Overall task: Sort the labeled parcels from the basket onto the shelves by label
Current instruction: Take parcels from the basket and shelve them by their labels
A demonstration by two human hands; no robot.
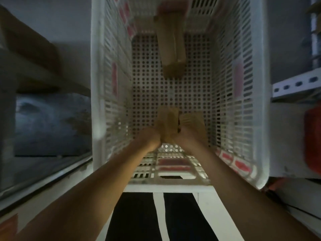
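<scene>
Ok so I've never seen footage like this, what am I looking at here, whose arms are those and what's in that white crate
One camera, worn on a person's head, looks down at their own bare arms. Both reach into a tall white plastic basket with perforated walls. The left hand and right hand meet around a small tan parcel near the bottom; blur hides the exact grip. A longer tan parcel leans against the far wall. A metal shelf stands on the right.

Dim, grey, low-contrast light; no clear source shows. Heavy motion blur smears the white basket (97,84) walls into streaks, and the parcels and both hands are soft and undefined. Wide-angle distortion splays the edges, where the dark shelves (295,86) lose detail
</scene>
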